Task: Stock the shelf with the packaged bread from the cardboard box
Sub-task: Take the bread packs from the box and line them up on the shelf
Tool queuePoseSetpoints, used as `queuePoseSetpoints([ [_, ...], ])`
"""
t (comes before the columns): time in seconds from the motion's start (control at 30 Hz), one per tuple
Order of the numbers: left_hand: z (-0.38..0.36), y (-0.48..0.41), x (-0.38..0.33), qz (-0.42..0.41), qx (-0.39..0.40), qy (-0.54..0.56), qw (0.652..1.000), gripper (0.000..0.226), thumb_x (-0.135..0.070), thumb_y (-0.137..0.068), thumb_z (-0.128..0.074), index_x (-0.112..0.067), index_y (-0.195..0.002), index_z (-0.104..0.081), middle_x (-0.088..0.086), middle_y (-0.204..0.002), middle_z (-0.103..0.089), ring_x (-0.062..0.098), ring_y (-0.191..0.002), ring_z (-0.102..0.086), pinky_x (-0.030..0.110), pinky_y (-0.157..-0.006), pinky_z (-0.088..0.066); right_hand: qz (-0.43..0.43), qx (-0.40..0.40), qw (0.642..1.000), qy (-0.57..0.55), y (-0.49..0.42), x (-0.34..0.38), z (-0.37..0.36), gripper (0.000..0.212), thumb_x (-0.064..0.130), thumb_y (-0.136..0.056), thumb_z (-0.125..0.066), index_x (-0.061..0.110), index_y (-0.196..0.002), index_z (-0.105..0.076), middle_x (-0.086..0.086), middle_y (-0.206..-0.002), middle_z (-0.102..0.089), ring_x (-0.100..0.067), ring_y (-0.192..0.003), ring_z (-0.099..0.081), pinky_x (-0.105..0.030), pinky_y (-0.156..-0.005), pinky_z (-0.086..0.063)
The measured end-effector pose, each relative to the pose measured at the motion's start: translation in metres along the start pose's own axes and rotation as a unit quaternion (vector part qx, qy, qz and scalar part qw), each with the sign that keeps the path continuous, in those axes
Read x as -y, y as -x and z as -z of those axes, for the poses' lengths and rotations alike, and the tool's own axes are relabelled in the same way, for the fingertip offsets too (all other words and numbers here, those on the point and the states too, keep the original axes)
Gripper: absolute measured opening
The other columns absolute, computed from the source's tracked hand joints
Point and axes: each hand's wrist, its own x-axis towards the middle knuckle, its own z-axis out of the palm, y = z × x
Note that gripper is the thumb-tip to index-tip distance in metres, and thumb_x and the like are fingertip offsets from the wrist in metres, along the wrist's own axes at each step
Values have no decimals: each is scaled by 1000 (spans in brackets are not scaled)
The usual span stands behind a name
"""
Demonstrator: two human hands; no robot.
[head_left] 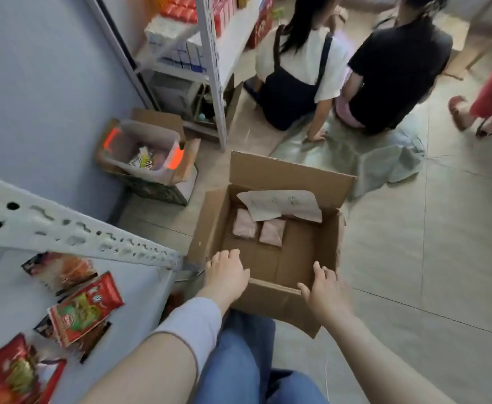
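The bare left hand (226,272), fingers spread and empty, rests on the near-left rim of the open brown cardboard box (271,298); the right hand (325,293), also open and empty, lies on the near-right rim. Two pale pink soft plastic bread packets (258,231) lie flat on the box floor well beyond the fingertips, half under a white paper sheet (282,204). They look light and squashable, so a gentle pinch at the edges should do.

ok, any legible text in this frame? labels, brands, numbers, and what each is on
None can be read for certain.
Red snack packets on the shelf: a logo and print, too blurred to read.
White paper sheet in the cardboard box: faint handwriting, illegible.
Pink bread packs: no text visible.
Red and blue-white boxes on the far rack: print too small.
Packet in the clear bin: blurred.
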Motion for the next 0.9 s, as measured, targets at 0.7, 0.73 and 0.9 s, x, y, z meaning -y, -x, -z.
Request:
queuePoseSetpoints([
  [0.7, -170, -350, 13, 192, -149, 239, 940, 90, -37, -71, -76, -14, -138, -20, 18, -137, -36, 36, -128, -32, 48, -99, -32, -167, 47, 937, -305, -321, 47, -177, 71, 45, -76, -71, 8, -127, -36, -19, -126, -50, -38, -114, -51, -42, -84, -44],
  [0.73, -168, -347, 16, 193, -137, 241, 941, 91, -36, -70, -77, -16, -138, -19, 18, -138, -37, 36, -128, -32, 48, -100, -32, -167, 64, 936, -303, -318, 43, -174, 72, 45, -75, -71, 9, -127, -37, -18, -126, -52, -37, -114, -52, -42, -84, -45],
  [0.9, -149, -330, 24, 189, -59, 205, 959, 94, -36, -69, -79, -16, -137, -17, 19, -136, -41, 37, -129, -33, 45, -104, -32, -146, 179, 931, -284, -309, 25, -158, 71, 50, -73, -71, 9, -125, -46, -12, -128, -57, -31, -117, -54, -35, -88, -46],
])
